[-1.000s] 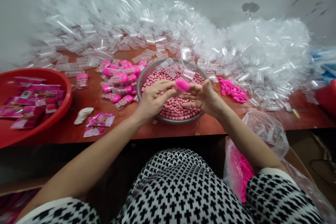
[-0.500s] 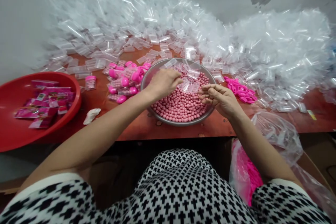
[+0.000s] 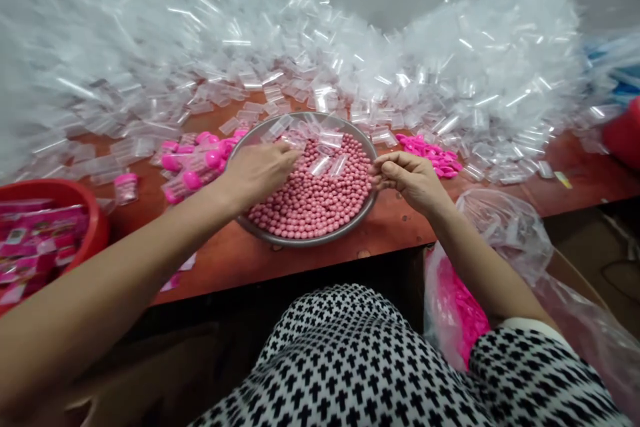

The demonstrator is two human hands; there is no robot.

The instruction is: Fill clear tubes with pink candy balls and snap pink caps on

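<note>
A metal bowl [image 3: 310, 240] of small pink candies [image 3: 310, 203] stands on the red-brown table, with a few empty clear tubes [image 3: 330, 141] lying on the candies at its far side. My left hand [image 3: 255, 172] reaches over the bowl's left rim, its curled fingers down among the tubes and candies. At the bowl's right rim my right hand [image 3: 407, 177] is held with fingertips pinched together. What either hand grips is hidden. Filled tubes with pink caps [image 3: 195, 160] lie just left of the bowl.
A huge heap of empty clear tubes [image 3: 300, 47] covers the back of the table. Loose pink caps [image 3: 430, 150] lie right of the bowl. A red basin [image 3: 93, 220] of pink packets is at the left; a plastic bag of pink caps [image 3: 460, 313] hangs beside my right knee.
A second ago both hands held a pink-capped tube above the bowl; it is gone. My left hand went to the clear tubes in the bowl, my right hand drew back to the right rim.
</note>
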